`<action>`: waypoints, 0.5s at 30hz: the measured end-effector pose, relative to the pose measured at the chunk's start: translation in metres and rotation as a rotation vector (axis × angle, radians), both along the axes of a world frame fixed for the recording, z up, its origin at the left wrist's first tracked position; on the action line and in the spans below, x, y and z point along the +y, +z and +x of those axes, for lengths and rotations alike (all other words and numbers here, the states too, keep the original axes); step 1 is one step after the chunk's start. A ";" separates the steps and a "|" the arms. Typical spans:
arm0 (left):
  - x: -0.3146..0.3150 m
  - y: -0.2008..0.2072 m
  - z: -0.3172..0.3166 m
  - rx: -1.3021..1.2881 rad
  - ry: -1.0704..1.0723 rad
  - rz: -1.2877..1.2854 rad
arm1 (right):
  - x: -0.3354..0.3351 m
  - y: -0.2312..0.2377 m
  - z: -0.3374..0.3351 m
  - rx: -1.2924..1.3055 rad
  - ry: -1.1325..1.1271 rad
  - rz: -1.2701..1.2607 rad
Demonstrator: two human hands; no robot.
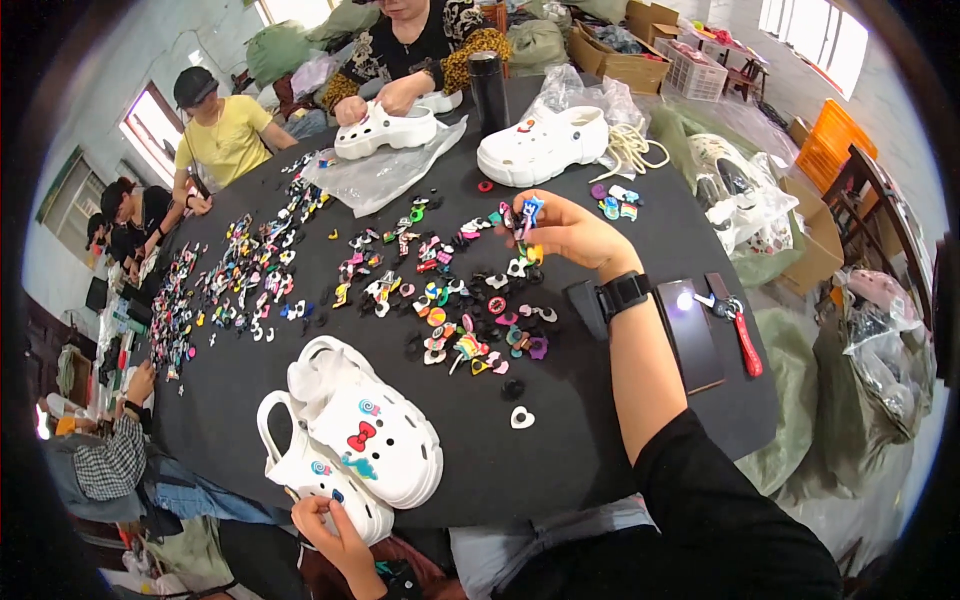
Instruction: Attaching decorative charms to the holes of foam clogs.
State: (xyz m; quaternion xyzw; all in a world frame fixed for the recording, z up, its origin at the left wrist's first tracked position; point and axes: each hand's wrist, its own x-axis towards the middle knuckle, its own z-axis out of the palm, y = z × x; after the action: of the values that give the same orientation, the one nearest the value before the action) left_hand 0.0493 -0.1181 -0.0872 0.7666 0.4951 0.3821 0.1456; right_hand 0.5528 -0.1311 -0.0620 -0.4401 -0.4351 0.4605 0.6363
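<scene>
A pair of white clogs lies toe-down at the near table edge, the right clog (385, 430) leaning over the left clog (290, 440). Both carry shoe charms, among them a red bow charm (361, 436) and a swirl lollipop charm (369, 407). My left hand (340, 545) is closed at the left clog's toe, its fingertips against a dark blue charm (337, 495); whether it grips that charm is unclear. Farther off, my right hand (570, 235) pinches a blue star-shaped charm (531, 210) above the pile of loose charms (435, 290).
Another person's hands (375, 105) hold a white clog (385, 133) across the table. A decorated white clog (545, 145) stands beside a black bottle (489, 90). At right lie a phone (690, 340) and keys with a red fob (747, 345). More charms (250, 270) spread leftward.
</scene>
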 end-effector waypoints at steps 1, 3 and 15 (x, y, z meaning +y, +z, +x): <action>0.000 0.000 0.000 0.006 0.003 -0.001 | -0.001 0.000 0.000 0.078 0.035 -0.006; 0.000 -0.001 -0.001 -0.020 0.009 -0.022 | -0.002 0.000 -0.003 0.058 0.074 0.065; 0.001 -0.001 -0.001 -0.006 -0.006 0.016 | 0.009 0.011 -0.019 0.120 0.102 0.065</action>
State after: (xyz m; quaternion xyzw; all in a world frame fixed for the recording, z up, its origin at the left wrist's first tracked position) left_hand 0.0482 -0.1172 -0.0885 0.7683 0.4890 0.3879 0.1420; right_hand 0.5334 -0.1216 -0.0513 -0.3683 -0.4327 0.5035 0.6508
